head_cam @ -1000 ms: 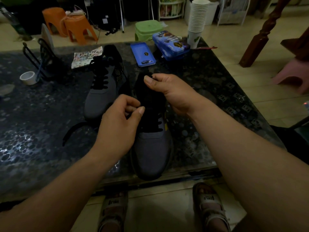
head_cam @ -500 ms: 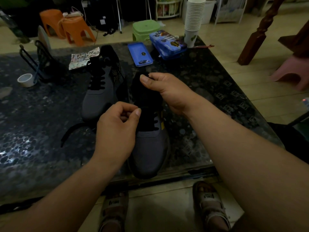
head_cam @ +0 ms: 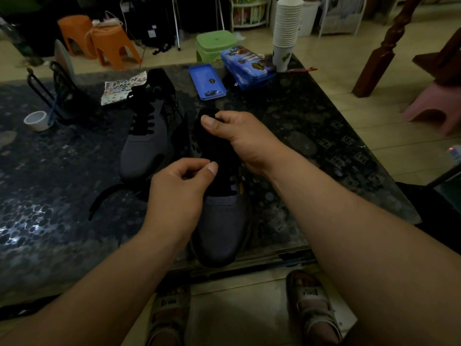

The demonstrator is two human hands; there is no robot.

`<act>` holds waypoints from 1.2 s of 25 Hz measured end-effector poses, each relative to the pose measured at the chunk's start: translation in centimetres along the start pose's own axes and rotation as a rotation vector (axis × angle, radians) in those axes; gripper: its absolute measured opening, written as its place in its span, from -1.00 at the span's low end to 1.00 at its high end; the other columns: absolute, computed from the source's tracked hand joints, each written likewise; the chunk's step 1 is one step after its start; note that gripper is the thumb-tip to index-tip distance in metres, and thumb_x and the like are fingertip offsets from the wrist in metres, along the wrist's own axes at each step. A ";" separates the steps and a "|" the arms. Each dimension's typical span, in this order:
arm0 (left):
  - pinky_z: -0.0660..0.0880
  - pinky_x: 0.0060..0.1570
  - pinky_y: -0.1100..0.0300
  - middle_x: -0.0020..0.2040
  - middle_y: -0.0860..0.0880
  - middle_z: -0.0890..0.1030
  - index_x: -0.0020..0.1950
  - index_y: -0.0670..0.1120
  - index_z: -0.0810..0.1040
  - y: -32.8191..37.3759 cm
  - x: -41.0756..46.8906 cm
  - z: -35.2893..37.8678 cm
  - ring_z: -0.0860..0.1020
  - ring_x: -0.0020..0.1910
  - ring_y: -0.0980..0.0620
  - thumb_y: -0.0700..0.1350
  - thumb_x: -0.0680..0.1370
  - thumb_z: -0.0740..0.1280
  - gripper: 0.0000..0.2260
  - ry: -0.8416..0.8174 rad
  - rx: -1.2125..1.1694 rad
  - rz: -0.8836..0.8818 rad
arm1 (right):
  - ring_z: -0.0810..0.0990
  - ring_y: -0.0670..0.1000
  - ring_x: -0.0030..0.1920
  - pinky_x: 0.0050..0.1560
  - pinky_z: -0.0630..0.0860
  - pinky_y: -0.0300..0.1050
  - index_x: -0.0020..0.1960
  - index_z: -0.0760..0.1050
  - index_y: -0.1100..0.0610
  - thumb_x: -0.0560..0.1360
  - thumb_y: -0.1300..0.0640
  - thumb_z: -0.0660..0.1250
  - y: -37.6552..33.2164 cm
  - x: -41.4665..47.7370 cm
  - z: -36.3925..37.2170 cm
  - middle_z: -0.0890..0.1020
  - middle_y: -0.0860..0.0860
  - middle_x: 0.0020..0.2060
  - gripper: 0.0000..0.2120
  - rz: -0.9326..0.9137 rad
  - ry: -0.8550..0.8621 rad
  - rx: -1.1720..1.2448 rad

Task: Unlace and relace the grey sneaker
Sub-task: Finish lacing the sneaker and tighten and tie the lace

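On the table (head_cam: 299, 136), left hand (head_cam: 179, 196) pinches lace (head_cam: 232, 184), right hand (head_cam: 239, 136) sneaker (head_cam: 222, 226).

Dim, murky light; faint sheen on tabletop (head_cam: 22, 228); wide-angle bowing at edges.

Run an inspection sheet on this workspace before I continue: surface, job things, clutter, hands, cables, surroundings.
Surface: dark patterned table, glossy.
Job's things: near grey sneaker, toe at the front edge, lower rows laced; black lace trailing left on the table; second grey sneaker behind, laced.
Clutter: tape roll, sticker sheet, wire rack, blue tray, blue tin, paper cup stack.
Hands: left hand pinches, apparently the lace, at the eyelets; right hand pinches the near sneaker's tongue top.
Cables: dark cords on the floor, too dim to trace.
Surroundings: orange stools, green stool, pink stool, wooden post.
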State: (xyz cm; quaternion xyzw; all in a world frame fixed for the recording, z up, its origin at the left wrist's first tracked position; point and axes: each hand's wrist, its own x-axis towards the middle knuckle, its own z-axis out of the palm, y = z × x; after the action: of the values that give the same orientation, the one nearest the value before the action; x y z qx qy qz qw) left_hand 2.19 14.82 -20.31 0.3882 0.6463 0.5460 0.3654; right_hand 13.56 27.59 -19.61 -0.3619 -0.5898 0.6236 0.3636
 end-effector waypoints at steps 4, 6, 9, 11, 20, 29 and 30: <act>0.60 0.07 0.09 -0.06 -0.09 0.74 -0.09 -0.04 0.72 -0.1 0.6 0.9 0.70 -0.03 -0.01 -0.12 0.57 0.48 -0.95 -0.056 -0.204 -0.180 | 0.60 -0.03 -0.14 0.01 0.50 -0.01 -0.21 0.61 0.08 0.61 0.08 0.42 0.0 -0.1 0.9 0.66 0.00 -0.26 -0.78 -0.035 0.025 -0.059; 0.58 0.07 0.07 -0.08 -0.13 0.72 -0.13 -0.06 0.69 -0.3 0.7 0.8 0.66 -0.06 -0.05 -0.16 0.58 0.46 -0.91 -0.089 -0.277 -0.222 | 0.59 -0.03 -0.10 0.00 0.51 -0.10 -0.13 0.59 0.08 0.62 0.12 0.40 -0.6 -0.3 0.7 0.65 0.02 -0.18 -0.85 -0.057 0.067 0.009; 0.56 0.10 0.08 -0.08 -0.13 0.70 -0.12 -0.08 0.67 -0.7 0.5 0.6 0.63 -0.04 -0.04 -0.19 0.59 0.43 -0.91 -0.129 -0.293 -0.239 | 0.60 0.00 -0.01 0.01 0.54 -0.15 -0.01 0.52 0.05 0.62 0.20 0.36 -1.8 -2.3 -1.9 0.64 0.07 -0.04 -0.93 -0.070 0.321 0.086; 0.57 0.08 0.10 -0.07 -0.13 0.70 -0.10 -0.08 0.67 -0.8 0.5 0.3 0.64 -0.03 -0.03 -0.19 0.59 0.43 -0.92 -0.141 -0.303 -0.241 | 0.61 0.00 -0.10 -0.04 0.54 -0.10 -0.02 0.55 0.06 0.60 0.26 0.38 -1.7 -5.0 -2.9 0.64 0.04 -0.14 -0.89 -0.089 0.349 -0.139; 0.61 0.11 -0.09 -0.04 -0.21 0.70 -0.08 -0.08 0.68 -0.8 0.0 0.4 0.66 -0.04 -0.12 -0.18 0.58 0.44 -0.94 -0.115 -0.327 -0.229 | 0.67 -0.16 -0.11 -0.03 0.59 -0.21 -0.03 0.69 0.01 0.53 0.14 0.49 0.7 -9.4 1.1 0.71 -0.11 -0.19 -0.95 -0.064 0.380 -0.422; 0.61 0.02 0.03 -0.13 -0.09 0.72 -0.14 -0.01 0.69 -1.1 -0.6 1.0 0.67 -0.10 0.02 -0.11 0.58 0.47 -0.90 0.011 -0.111 -0.033 | 0.62 -0.20 -0.05 0.01 0.56 -0.29 0.06 0.71 0.03 0.58 0.10 0.43 1.0 -10.5 2.6 0.67 -0.14 -0.09 -0.89 -0.114 0.453 -0.576; 0.61 0.01 0.05 -0.14 -0.07 0.72 -0.13 -0.01 0.69 -1.1 -0.7 0.9 0.66 -0.11 0.04 -0.10 0.58 0.47 -0.91 0.021 -0.073 0.000 | 0.63 -0.20 -0.08 -0.03 0.56 -0.30 0.04 0.71 0.02 0.58 0.09 0.43 0.9 -10.5 2.6 0.67 -0.15 -0.13 -0.91 -0.110 0.461 -0.564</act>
State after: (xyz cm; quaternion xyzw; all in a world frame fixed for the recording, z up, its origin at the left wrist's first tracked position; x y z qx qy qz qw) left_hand 3.21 14.48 -21.54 0.3688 0.6298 0.5732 0.3726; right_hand 16.24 17.06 -20.20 -0.5467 -0.6598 0.3182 0.4056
